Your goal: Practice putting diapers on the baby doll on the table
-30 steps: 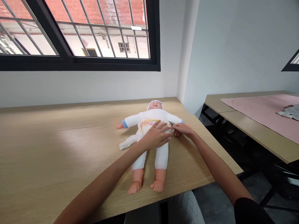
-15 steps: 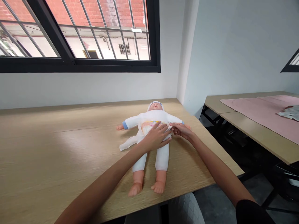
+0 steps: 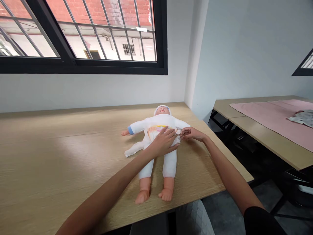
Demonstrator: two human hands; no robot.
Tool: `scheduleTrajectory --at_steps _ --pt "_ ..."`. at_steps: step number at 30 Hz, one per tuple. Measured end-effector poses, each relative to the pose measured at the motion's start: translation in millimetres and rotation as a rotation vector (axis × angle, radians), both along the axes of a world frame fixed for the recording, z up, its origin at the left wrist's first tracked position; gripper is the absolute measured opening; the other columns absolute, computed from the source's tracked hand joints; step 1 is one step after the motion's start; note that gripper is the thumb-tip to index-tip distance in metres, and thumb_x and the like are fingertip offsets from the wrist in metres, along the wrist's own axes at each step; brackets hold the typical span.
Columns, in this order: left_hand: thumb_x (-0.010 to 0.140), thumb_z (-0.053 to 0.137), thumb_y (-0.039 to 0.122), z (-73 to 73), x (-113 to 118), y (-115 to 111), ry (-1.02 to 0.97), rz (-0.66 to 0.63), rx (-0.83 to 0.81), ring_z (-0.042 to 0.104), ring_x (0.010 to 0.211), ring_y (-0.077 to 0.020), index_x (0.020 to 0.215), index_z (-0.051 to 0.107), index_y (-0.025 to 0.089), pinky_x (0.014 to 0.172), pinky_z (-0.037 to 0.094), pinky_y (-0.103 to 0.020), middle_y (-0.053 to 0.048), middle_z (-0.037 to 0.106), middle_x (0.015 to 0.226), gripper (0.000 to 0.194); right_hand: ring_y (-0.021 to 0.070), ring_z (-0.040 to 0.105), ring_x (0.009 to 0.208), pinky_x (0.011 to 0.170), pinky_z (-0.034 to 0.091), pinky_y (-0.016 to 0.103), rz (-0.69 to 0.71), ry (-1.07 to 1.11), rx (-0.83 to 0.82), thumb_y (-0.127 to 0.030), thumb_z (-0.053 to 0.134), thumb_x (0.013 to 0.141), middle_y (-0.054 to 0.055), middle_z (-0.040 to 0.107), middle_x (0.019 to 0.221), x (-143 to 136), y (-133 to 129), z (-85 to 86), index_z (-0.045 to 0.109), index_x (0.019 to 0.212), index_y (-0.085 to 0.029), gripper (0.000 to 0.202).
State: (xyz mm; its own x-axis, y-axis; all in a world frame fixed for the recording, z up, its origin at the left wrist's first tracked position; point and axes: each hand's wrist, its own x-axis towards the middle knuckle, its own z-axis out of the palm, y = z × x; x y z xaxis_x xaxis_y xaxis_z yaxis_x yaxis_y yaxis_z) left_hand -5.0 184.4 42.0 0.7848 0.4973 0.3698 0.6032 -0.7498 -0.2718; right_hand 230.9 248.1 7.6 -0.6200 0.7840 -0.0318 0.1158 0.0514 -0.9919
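Note:
A baby doll (image 3: 168, 120) in a white suit and cap lies on its back on the wooden table (image 3: 73, 163), its head away from me. Round its middle is a white diaper (image 3: 152, 131) with a coloured print; one white side flap (image 3: 134, 149) lies spread out on the left. My left hand (image 3: 165, 142) rests with fingers apart on the front of the diaper. At the doll's right-hand side in the picture, my right hand (image 3: 189, 133) has curled fingers beside the diaper's edge; what they hold, if anything, is too small to make out.
A barred window (image 3: 110, 67) is in the wall behind the table. To the right stands another table (image 3: 264, 125) with a pink cloth (image 3: 274, 112) and a patterned garment (image 3: 303, 118) on it. The near table's right edge runs close to my right forearm.
My right hand has shifted slightly to the right, and its wrist has turned. My left hand stays on the diaper. The view has tilted a little.

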Motion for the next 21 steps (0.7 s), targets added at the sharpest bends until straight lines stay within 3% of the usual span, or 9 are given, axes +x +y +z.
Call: scheduleTrajectory --at_steps 11,21 --pt "0.098 0.039 0.044 -2.9 -1.0 1.6 -0.019 -0.013 -0.002 0.054 0.122 -0.0255 0.118 0.063 0.014 0.114 0.028 -0.047 -0.014 0.064 0.126 0.044 0.0125 0.062 0.066 0.059 0.043 0.023 0.033 -0.105 0.03 -0.028 0.075 0.068 0.0 0.068 0.074 -10.6 0.8 -9.1 0.066 0.092 -0.016 0.028" --pt "0.099 0.035 0.041 0.7 -0.4 -2.8 -0.044 -0.013 -0.047 0.053 0.122 -0.0247 0.119 0.06 0.015 0.115 0.028 -0.048 -0.013 0.063 0.126 0.042 0.0148 0.063 0.079 0.07 0.048 0.025 0.068 -0.132 0.062 -0.038 0.081 0.067 0.004 0.071 0.089 10.2 0.1 7.6 0.074 0.087 -0.017 0.03"
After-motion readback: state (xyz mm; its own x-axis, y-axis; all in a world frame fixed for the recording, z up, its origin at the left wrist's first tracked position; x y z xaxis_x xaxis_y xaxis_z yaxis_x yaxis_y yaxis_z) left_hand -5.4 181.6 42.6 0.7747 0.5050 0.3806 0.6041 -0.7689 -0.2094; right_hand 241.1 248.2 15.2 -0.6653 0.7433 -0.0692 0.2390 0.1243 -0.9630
